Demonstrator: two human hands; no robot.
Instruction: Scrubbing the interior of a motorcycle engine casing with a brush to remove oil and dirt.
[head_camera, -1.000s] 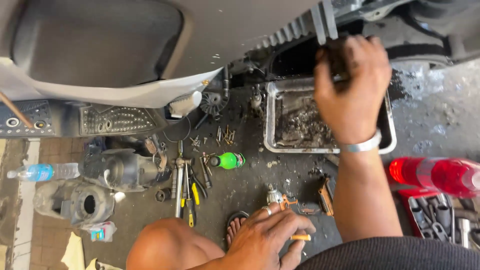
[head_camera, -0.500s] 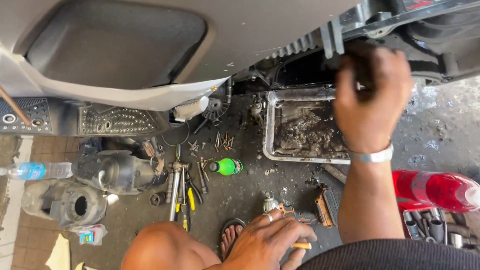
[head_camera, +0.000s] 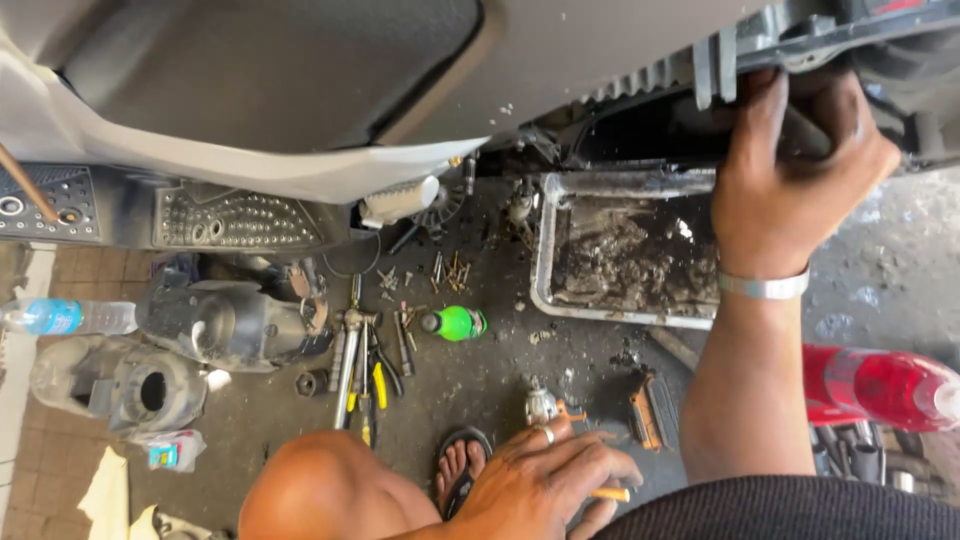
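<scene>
Since a second ago the right hand (head_camera: 790, 170) has climbed toward one o'clock — fingers curled on the dark engine part (head_camera: 690, 125) above the greasy tray (head_camera: 545, 250). The left hand (head_camera: 545, 480) stays at six — fingers loosely pinching a cigarette (head_camera: 610, 494).

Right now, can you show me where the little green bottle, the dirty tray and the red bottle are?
green bottle (head_camera: 458, 323), head view, on its round green body.
dirty tray (head_camera: 542, 262), head view, on its left rim.
red bottle (head_camera: 868, 385), head view, on its red middle.
</scene>
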